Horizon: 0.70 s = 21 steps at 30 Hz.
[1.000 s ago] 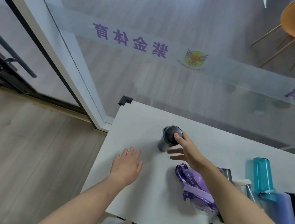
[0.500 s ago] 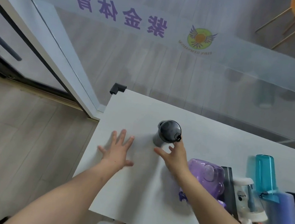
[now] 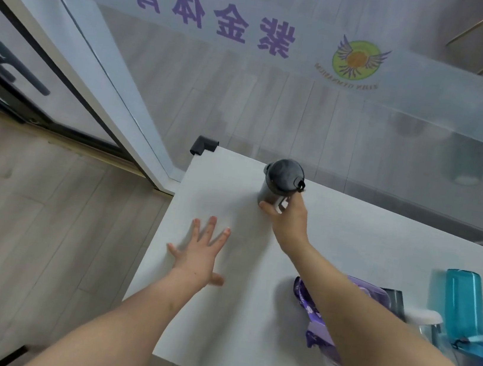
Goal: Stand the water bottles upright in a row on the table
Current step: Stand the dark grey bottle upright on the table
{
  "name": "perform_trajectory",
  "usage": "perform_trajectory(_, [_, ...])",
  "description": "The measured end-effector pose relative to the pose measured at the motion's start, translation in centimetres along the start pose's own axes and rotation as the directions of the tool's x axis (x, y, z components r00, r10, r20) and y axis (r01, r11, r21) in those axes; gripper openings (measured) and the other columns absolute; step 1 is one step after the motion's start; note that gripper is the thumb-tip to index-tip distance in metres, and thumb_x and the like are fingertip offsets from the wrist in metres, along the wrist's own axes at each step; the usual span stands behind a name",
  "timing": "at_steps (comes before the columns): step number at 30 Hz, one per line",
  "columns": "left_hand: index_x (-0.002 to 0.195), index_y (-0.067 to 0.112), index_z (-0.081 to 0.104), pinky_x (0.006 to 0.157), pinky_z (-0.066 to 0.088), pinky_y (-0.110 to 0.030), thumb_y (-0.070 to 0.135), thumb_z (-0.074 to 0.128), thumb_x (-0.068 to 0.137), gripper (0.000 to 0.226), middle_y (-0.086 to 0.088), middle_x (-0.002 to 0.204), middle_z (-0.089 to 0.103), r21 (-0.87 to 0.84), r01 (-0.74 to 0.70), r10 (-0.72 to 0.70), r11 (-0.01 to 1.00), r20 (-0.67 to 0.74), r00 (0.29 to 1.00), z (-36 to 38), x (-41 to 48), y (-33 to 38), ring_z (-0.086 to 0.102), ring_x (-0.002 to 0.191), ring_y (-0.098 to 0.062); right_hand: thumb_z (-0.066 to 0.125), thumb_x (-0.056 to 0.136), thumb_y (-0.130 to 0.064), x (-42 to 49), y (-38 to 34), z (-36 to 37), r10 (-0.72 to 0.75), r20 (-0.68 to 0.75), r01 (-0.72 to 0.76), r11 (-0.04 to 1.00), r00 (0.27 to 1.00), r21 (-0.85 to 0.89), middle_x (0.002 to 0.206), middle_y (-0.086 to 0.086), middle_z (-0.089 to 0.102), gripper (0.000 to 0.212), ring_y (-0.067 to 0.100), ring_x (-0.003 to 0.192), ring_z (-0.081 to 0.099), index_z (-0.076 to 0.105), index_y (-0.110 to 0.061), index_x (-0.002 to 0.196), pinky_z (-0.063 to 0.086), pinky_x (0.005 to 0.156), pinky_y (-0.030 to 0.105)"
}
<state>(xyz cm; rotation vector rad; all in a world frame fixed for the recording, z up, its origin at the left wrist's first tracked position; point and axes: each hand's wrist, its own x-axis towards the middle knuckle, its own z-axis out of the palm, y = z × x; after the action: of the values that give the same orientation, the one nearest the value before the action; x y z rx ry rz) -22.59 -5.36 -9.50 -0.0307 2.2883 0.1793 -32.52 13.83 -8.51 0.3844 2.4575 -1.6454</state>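
Note:
A dark grey bottle (image 3: 280,182) with a black lid stands upright near the far edge of the white table (image 3: 245,323). My right hand (image 3: 289,220) wraps its lower side, thumb and fingers on the body. My left hand (image 3: 200,254) lies flat on the table to the left, fingers spread, holding nothing. A purple bottle (image 3: 320,339) with a strap lies on its side under my right forearm. A teal bottle (image 3: 464,307) lies on its side at the right, beside a dark bottle (image 3: 396,300) and a white-capped one (image 3: 423,315).
A frosted glass wall (image 3: 279,79) with purple lettering runs just behind the table's far edge. A black corner guard (image 3: 203,145) caps the table's far left corner. A glass door frame (image 3: 92,84) stands to the left, over wooden floor.
My right hand slid from the grey bottle's lid down to its side. The left hand stayed flat on the table, fingers spreading wider. The camera view shifted left.

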Motion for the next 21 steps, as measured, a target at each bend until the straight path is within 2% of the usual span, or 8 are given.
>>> perform_trajectory(3, [0.153, 0.052, -0.017, 0.102, 0.023, -0.082, 0.060, 0.078, 0.076, 0.123, 0.012, 0.159, -0.039, 0.002, 0.001, -0.001, 1.000, -0.004, 1.000, 0.0, 0.1, 0.0, -0.033, 0.149, -0.027, 0.083, 0.079, -0.006, 1.8, -0.9, 0.3, -0.023, 0.018, 0.022, 1.000, 1.000, 0.012, 0.115, -0.006, 0.060, 0.056, 0.003, 0.103, 0.057, 0.053, -0.027, 0.121, 0.051, 0.099, 0.030])
perform_trajectory(5, [0.153, 0.052, -0.017, 0.102, 0.023, -0.082, 0.060, 0.078, 0.077, 0.122, 0.012, 0.160, -0.038, 0.001, 0.001, -0.001, 1.000, -0.003, 1.000, 0.0, 0.1, 0.0, -0.032, 0.149, -0.027, 0.082, 0.080, -0.007, 2.3, -1.0, 0.4, -0.011, 0.033, 0.010, 1.000, 0.999, 0.012, 0.115, -0.006, 0.060, 0.054, -0.004, 0.102, 0.056, 0.054, -0.026, 0.123, 0.051, 0.098, 0.028])
perform_trajectory(10, [0.153, 0.052, -0.018, 0.103, 0.022, -0.082, 0.060, 0.077, 0.077, 0.122, 0.012, 0.160, -0.038, 0.005, 0.007, -0.007, 1.000, -0.003, 1.000, 0.0, 0.1, 0.1, -0.032, 0.149, -0.027, 0.080, 0.083, -0.012, 2.7, -0.5, 0.7, 0.018, 0.045, -0.017, 0.999, 0.999, -0.027, 0.113, -0.002, 0.063, 0.058, 0.019, 0.104, 0.063, 0.049, -0.025, 0.130, 0.054, 0.092, 0.034])
perform_trajectory(17, [0.152, 0.051, -0.019, 0.103, 0.021, -0.083, 0.058, 0.077, 0.078, 0.122, 0.012, 0.160, -0.039, 0.001, 0.005, -0.005, 1.000, -0.008, 1.000, 0.0, 0.1, 0.1, -0.033, 0.149, -0.027, 0.083, 0.080, -0.016, 3.5, -0.5, 0.7, 0.041, 0.066, -0.037, 0.998, 0.997, -0.053, 0.115, 0.002, 0.064, 0.059, 0.025, 0.107, 0.065, 0.050, -0.027, 0.128, 0.055, 0.095, 0.043])
perform_trajectory(21, [0.152, 0.051, -0.019, 0.103, 0.021, -0.083, 0.059, 0.077, 0.078, 0.122, 0.012, 0.160, -0.039, 0.005, 0.005, -0.005, 1.000, -0.014, 1.000, 0.1, 0.1, 0.1, -0.033, 0.149, -0.027, 0.083, 0.080, -0.014, 3.8, -0.4, 1.0, 0.035, 0.062, -0.032, 0.999, 0.997, -0.044, 0.114, 0.001, 0.063, 0.059, 0.026, 0.107, 0.065, 0.050, -0.025, 0.128, 0.055, 0.096, 0.044])
